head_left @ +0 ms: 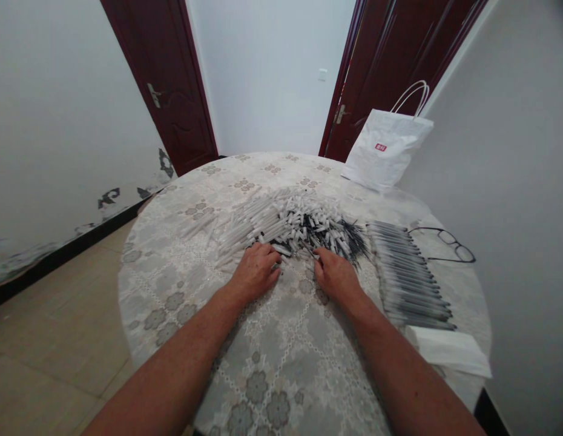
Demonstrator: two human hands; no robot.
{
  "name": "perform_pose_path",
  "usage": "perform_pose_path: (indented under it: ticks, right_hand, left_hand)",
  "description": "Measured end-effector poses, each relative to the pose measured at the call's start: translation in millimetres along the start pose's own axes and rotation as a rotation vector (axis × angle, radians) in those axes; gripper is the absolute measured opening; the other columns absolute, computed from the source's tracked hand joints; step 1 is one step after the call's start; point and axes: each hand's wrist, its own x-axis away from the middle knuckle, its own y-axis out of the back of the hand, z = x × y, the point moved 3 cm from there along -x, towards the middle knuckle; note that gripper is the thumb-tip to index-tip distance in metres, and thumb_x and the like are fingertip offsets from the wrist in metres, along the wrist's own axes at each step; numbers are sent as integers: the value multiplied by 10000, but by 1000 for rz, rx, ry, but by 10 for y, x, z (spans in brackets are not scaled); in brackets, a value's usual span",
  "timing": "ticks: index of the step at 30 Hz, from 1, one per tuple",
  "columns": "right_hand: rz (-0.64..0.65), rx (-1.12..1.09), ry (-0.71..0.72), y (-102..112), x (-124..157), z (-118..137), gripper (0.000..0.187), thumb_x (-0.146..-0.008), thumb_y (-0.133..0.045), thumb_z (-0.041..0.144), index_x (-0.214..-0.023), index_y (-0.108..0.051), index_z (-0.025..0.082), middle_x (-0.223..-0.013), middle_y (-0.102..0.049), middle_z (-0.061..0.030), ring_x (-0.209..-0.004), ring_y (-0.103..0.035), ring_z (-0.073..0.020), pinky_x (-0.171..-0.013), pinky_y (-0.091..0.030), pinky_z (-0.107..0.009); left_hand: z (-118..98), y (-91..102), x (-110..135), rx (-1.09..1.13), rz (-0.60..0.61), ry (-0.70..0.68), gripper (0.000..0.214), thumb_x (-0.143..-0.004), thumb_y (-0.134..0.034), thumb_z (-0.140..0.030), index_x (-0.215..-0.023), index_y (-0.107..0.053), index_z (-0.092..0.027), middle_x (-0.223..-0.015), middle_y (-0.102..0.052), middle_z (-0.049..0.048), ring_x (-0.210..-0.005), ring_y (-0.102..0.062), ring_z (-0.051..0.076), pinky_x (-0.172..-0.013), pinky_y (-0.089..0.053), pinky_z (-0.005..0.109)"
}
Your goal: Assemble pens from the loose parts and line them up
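A heap of pen parts lies on the round table in front of me: long white barrels (258, 215), short white caps (309, 206) and thin dark pen refills (356, 236). My left hand (256, 269) rests at the near edge of the heap by the barrels, its fingers curled; what they hold, if anything, is hidden. Across a small gap, my right hand (338, 275) pinches a thin, dark pen refill (309, 249) whose tip points toward the heap. To the right, several assembled pens (408, 272) lie side by side in a row.
Eyeglasses (449, 242) lie beyond the pen row, and a folded white paper or cloth (449, 351) sits at its near end. A white paper bag (385, 148) stands at the back right. A patterned cloth (272, 357) covers the table, with walls and doors around.
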Motion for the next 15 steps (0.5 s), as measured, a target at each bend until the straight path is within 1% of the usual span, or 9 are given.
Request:
perform_pose_path:
  ticks: [4, 11, 15]
  right_hand:
    - [8, 10, 3, 8, 7, 5, 290, -972, -479, 286, -1232, -587, 215, -1146, -702, -91, -1027, -658, -202, -862, -437, -269]
    - [25, 28, 9, 2, 15, 55, 295, -969, -500, 314, -1237, -570, 213, -1109, -701, -92, -1023, -652, -204, -839, -427, -266]
    - [33, 19, 27, -8, 22, 65, 312, -973, -499, 341, -1252, -558, 215, -1106, -703, -85, -996, -651, -202, -819, -420, -269]
  left_hand:
    - [8, -27, -22, 3, 5, -11, 90, -866, -606, -213, -938, -660, -209, -1024, -617, 96, -994, -549, 248, -900, -441, 405]
    - [32, -28, -37, 26, -43, 4, 105, -910, -563, -213, -985, -632, -193, -990, -646, 92, -963, -565, 234, -894, -445, 386]
    - [30, -49, -43, 31, -34, 27, 116, -922, -552, -240, -992, -637, -201, -961, -661, 85, -921, -574, 228, -868, -450, 376]
